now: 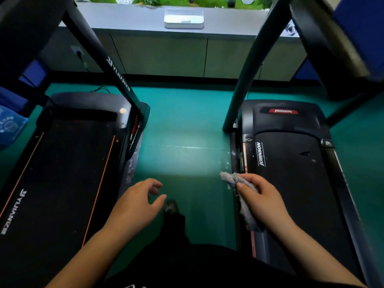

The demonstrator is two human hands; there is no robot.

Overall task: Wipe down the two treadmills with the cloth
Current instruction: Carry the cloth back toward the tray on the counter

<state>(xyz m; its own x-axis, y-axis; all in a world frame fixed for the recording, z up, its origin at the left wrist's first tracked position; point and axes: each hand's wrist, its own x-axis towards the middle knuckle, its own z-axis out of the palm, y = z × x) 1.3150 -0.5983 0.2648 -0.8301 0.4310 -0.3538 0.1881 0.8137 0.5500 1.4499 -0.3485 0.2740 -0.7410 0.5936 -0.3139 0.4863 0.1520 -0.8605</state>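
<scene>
View: head camera, looking forward and down from a standing person into the aisle between two treadmills.
Right hand: the right hand [264, 201] reaches forward on a bare forearm, back of the hand up, over the near left edge of the right treadmill [291, 183]. Its fingers are curled round a cloth, thumb pointing left.
Left hand: the left hand [136, 201] hovers over the aisle just beside the left treadmill [62, 173]. Its fingers are loosely bent and spread, and it holds nothing.
Cloth: the grey, fluffy cloth [229, 177] is bunched in the right hand. One end sticks out past the fingers to the far left; the other hangs below the palm over the treadmill's side rail. I cannot tell whether it touches the rail.
Left treadmill: black belt edged with thin orange lines, white lettering on the near left, and a slanted black upright [117, 72] rising on its right side.
Right treadmill: black belt, a red badge on the motor cover [283, 111] at the far end, white specks along the left rail, and a dark upright [242, 80] on its left side.
Floor: the green floor [182, 125] runs between the machines, with a pale glare patch in the middle. A dark shoe [171, 206] shows near the left hand.
Room: a long grey cabinet [158, 55] stands along the far wall, with a white tray [184, 24] on its top.
</scene>
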